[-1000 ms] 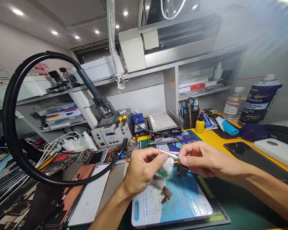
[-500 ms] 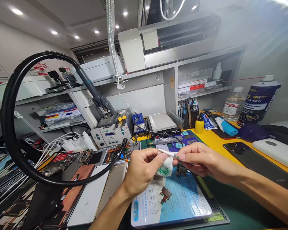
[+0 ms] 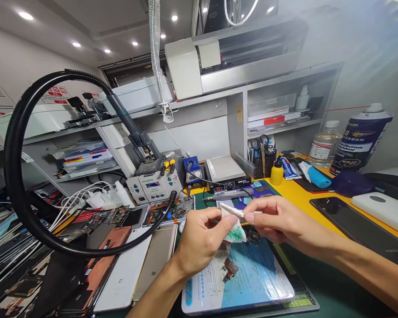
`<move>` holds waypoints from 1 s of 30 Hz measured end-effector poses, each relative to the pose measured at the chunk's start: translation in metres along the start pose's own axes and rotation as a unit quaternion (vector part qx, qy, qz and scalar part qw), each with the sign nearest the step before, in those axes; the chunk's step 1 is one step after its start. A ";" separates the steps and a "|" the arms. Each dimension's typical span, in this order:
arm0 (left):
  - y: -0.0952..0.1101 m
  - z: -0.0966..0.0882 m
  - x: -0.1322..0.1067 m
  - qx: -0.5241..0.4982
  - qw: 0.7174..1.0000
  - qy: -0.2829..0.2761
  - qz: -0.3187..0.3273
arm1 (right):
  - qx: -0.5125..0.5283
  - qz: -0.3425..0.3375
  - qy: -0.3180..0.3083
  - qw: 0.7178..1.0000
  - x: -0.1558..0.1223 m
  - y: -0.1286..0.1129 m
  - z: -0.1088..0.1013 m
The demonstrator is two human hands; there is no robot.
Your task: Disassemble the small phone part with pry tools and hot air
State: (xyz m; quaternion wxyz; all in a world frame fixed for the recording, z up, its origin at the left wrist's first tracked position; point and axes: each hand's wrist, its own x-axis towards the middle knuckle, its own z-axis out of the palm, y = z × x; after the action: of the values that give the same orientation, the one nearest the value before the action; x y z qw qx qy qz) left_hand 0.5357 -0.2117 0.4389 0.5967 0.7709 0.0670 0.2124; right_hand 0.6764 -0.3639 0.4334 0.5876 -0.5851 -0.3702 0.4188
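My left hand [image 3: 204,240] is closed, pinching a white tissue [image 3: 235,233] with green stains between thumb and fingers. From the right, my right hand [image 3: 277,221] is closed too, its fingertips pinching the rolled upper end of the tissue; anything inside the roll is hidden. Both hands are above a white and blue box [image 3: 252,278], which lies flat on the mat. A small brown and grey electronic part [image 3: 230,268] rests on the box. Just under my right fingers sits a dark small part [image 3: 253,236], partly covered.
Phones, including a gold one [image 3: 157,256], lie at left beneath a looping black hose [image 3: 11,163]. Behind stand a hot air station [image 3: 155,187] and a flat heating plate [image 3: 225,169]. At right are a yellow bottle [image 3: 276,172], a spray can [image 3: 360,143] and a black phone [image 3: 354,225].
My right fingertips have shifted onto the tissue's end, and the metal tip seen between them earlier no longer shows. More of the green-stained flap hangs in view.
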 end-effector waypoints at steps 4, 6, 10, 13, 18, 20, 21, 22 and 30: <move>-0.003 0.002 -0.001 0.016 1.000 -0.002 0.003 | 0.037 0.018 -0.007 0.999 -0.001 -0.001 0.001; -0.004 0.001 -0.002 0.028 1.000 0.003 0.011 | 0.048 0.021 -0.008 0.999 -0.001 -0.001 0.001; -0.005 0.000 -0.001 0.047 0.999 0.007 0.017 | 0.059 0.017 -0.004 0.998 -0.001 -0.001 0.001; -0.007 -0.001 -0.001 0.054 0.998 0.001 0.015 | 0.058 0.017 0.003 0.998 -0.002 -0.002 0.001; -0.009 -0.001 -0.001 0.059 0.998 -0.001 0.011 | 0.049 0.018 0.013 0.999 -0.001 -0.001 0.000; -0.010 -0.001 -0.001 0.058 0.998 0.000 0.010 | 0.039 0.010 0.014 0.999 0.000 0.000 0.000; -0.010 -0.001 -0.002 0.057 0.998 0.000 0.010 | 0.033 0.005 0.015 0.999 0.000 0.000 0.000; -0.009 -0.001 -0.002 0.056 0.998 -0.001 0.010 | 0.029 0.001 0.016 0.999 0.000 0.000 0.000; -0.011 0.002 -0.002 0.063 0.998 -0.004 0.007 | 0.037 -0.011 0.018 0.999 0.000 0.001 0.000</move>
State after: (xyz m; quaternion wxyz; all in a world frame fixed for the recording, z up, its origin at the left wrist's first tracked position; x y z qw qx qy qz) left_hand 0.5362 -0.2108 0.4278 0.5455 0.8083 0.0724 0.2094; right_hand 0.6760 -0.3636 0.4319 0.6203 -0.5660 -0.3502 0.4151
